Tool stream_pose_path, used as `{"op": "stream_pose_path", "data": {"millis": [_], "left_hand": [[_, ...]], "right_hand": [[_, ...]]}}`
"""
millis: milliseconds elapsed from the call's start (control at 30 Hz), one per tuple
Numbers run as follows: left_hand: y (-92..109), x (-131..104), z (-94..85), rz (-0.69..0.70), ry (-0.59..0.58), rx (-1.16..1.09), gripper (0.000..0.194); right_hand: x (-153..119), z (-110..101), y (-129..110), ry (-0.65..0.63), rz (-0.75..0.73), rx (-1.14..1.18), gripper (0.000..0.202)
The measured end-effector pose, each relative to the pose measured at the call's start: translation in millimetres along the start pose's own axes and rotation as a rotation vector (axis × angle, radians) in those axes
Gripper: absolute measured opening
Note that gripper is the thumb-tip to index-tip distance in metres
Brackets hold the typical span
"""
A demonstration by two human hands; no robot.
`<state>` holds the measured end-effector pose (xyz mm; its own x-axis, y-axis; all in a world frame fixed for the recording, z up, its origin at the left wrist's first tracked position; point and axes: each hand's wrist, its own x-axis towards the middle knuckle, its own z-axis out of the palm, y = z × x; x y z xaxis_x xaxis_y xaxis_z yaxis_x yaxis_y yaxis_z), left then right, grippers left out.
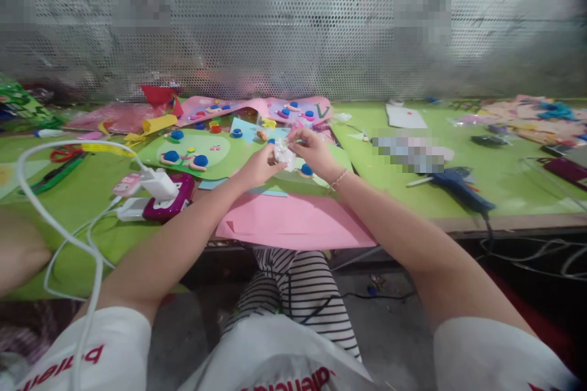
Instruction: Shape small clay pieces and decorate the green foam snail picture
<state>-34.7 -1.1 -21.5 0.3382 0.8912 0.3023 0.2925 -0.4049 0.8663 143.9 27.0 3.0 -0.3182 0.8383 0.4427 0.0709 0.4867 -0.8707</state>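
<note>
A small crumpled piece of clear plastic (pixel 285 156) is between my hands, above the middle of the table. My left hand (pixel 262 166) grips it from the left, thumb underneath. From the right, the fingers of my right hand (pixel 310 149) are pinched together at its top edge. Beneath them lies a green felt sheet (pixel 224 145) bearing blue and peach clay-like pieces. A pink sheet (pixel 298 220) lies at the table's front edge, below my wrists. What is inside the plastic is too small to tell.
A blue glue gun (pixel 463 189) lies on the right. White cables (pixel 98 256) loop over the left side beside a purple power bank (pixel 183 198). Red-handled scissors (pixel 68 153) lie farther left. A person's bare arm (pixel 21 253) shows at the left edge. Perforated metal (pixel 275 24) stands behind.
</note>
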Motion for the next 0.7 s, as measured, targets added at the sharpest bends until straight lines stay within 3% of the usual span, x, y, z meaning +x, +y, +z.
{"op": "stream_pose_path", "data": {"millis": [200, 367, 700], "left_hand": [[6.4, 1.8, -0.6, -0.016, 0.089, -0.032, 0.027], [11.8, 4.5, -2.4, -0.145, 0.194, -0.042, 0.017], [28.0, -0.2, 0.8, -0.280, 0.225, -0.165, 0.011]], "right_hand": [[0.2, 2.3, 0.8, 0.017, 0.056, 0.050, 0.014], [1.9, 1.2, 6.0, 0.018, 0.080, 0.072, 0.022], [-0.5, -0.5, 10.8, -0.021, -0.004, -0.024, 0.026]]}}
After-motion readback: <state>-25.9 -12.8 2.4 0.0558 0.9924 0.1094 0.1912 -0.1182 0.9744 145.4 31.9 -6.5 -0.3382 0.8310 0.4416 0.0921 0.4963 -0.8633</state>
